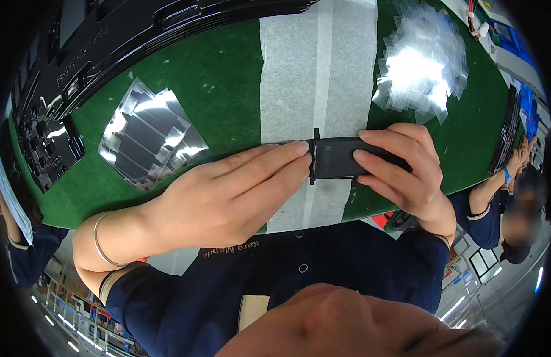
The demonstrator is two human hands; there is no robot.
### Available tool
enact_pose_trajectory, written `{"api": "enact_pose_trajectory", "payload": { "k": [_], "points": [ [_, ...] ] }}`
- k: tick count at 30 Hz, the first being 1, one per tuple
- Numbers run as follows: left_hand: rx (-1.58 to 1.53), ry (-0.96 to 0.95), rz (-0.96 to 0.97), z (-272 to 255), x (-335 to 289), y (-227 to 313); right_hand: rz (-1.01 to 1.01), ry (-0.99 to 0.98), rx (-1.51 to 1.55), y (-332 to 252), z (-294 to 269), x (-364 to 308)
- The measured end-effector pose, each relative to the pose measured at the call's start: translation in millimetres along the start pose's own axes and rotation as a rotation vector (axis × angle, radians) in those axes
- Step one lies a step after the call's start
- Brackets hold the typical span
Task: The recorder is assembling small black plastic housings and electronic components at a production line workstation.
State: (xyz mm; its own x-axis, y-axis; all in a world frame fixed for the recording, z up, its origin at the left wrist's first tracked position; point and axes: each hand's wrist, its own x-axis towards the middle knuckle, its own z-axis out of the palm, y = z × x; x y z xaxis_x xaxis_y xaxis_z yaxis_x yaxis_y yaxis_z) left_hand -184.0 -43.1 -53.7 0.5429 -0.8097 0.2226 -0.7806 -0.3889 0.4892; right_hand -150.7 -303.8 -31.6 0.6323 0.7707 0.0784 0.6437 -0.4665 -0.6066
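Observation:
Both my hands are on a flat black rectangular plastic part (pixel 338 157), which has a narrow crossbar flange near its left end. My left hand (pixel 240 193) has its fingers pressed together at that end, by the flange, and they cover what lies left of it. My right hand (pixel 409 169) grips the other end between thumb and fingers, hiding the right edge. Below the part runs a whitish paper strip (pixel 287 83) with a lighter band along its middle.
The green tabletop (pixel 228 77) carries a pile of clear film sheets (pixel 421 71) at far right and dark-striped film sheets (pixel 153 134) at left. Glossy black parts (pixel 109 53) are stacked far left, more black parts (pixel 506 131) at right. Another person (pixel 490 208) works at right.

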Motion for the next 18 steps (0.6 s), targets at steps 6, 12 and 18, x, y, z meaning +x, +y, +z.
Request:
{"api": "enact_pose_trajectory", "payload": {
  "k": [6,12,18],
  "points": [
    [-0.012,0.021,-0.003,0.8,0.1,-0.1,0.002,-0.001,-0.013,0.4,1.3,-1.1],
    [-0.004,0.026,0.011,-1.1,-0.7,1.2,-0.015,0.038,-0.04,-3.3,4.3,-0.4],
    [0.01,0.331,0.213,-6.6,-5.8,20.3,0.13,0.083,-0.063,-9.6,-1.5,1.6]
  ]
}}
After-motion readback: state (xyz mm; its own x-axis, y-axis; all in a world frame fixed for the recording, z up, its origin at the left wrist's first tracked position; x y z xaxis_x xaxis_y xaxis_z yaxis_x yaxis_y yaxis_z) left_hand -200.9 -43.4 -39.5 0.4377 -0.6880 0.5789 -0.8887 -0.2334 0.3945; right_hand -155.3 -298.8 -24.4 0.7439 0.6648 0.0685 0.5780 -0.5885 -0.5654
